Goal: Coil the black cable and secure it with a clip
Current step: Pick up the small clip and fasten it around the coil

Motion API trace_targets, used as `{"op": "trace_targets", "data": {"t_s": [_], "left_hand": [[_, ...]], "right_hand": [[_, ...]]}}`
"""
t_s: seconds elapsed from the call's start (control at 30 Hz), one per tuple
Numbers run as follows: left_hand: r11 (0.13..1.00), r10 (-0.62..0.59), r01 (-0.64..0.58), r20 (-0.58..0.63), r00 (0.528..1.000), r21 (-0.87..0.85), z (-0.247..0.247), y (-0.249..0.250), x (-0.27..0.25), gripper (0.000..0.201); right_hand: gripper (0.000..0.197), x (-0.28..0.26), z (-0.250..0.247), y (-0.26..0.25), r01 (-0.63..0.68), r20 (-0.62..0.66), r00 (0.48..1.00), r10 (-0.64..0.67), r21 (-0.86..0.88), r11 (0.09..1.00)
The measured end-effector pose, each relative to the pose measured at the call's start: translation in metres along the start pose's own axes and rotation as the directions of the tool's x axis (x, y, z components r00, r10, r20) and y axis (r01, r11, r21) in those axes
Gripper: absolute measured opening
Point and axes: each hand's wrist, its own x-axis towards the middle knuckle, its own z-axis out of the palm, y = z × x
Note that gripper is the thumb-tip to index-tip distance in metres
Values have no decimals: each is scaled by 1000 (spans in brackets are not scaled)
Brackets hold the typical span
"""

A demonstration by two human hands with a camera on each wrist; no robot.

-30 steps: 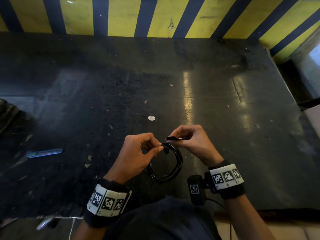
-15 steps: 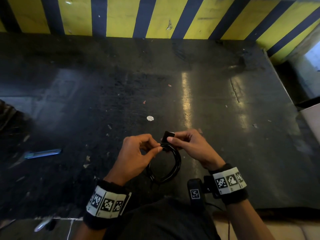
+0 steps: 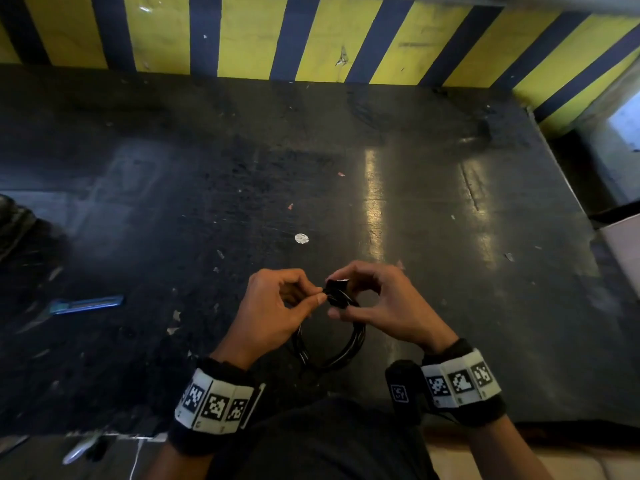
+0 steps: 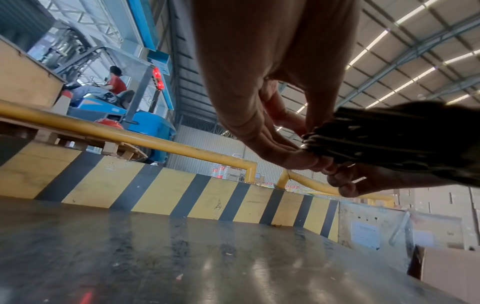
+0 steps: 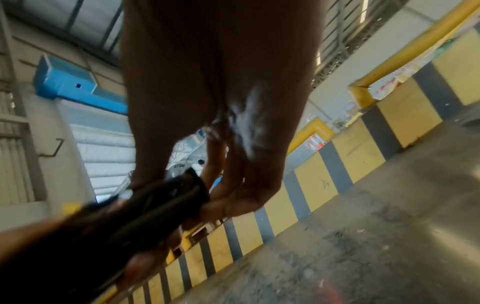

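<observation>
A black cable (image 3: 349, 344) is wound into a small coil and hangs between my two hands above the dark table (image 3: 450, 271). My left hand (image 3: 311, 296) pinches the top of the coil between thumb and forefinger; the bundled strands (image 4: 363, 139) show at its fingertips in the left wrist view. My right hand (image 3: 341, 299) holds a black clip or strap (image 3: 337, 287) wrapped over the top of the coil, thumb below and fingers above. In the right wrist view the black clip (image 5: 179, 197) sits blurred at the fingertips.
A blue utility knife (image 3: 86, 304) lies on the table to the left. A small white disc (image 3: 301, 238) lies beyond my hands. A yellow and black striped wall (image 3: 311, 36) bounds the far side. A cardboard box (image 3: 623, 258) stands at the right edge.
The right hand has brought the black clip from above the coil down onto its top and closed around it. The left hand kept its pinch on the coil.
</observation>
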Motion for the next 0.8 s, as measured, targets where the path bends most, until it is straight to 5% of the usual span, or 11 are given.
{"op": "trace_targets", "data": {"t_s": [0.13, 0.37, 0.5, 0.6, 0.7, 0.8], "left_hand": [[995, -40, 42, 29, 999, -93, 0, -1, 0, 6], [993, -38, 47, 80, 996, -104, -1, -2, 4, 11], [993, -59, 63, 39, 997, -101, 8, -6, 12, 6], [978, -136, 144, 65, 989, -149, 11, -16, 23, 25], [960, -274, 277, 88, 958, -28, 11, -27, 29, 53], [895, -433, 428, 15, 901, 127, 13, -44, 34, 40]], "right_hand": [[8, 3, 9, 2, 114, -174, 977, -126, -75, 991], [25, 8, 12, 8, 178, -253, 932, -260, -304, 936], [30, 17, 18, 19, 108, -387, 906, -173, -185, 977], [26, 26, 27, 32, 2, -533, 841, -96, -175, 985], [25, 35, 26, 45, -108, -628, 778, 4, -128, 986], [27, 38, 16, 54, -178, -676, 728, 115, -23, 984]]}}
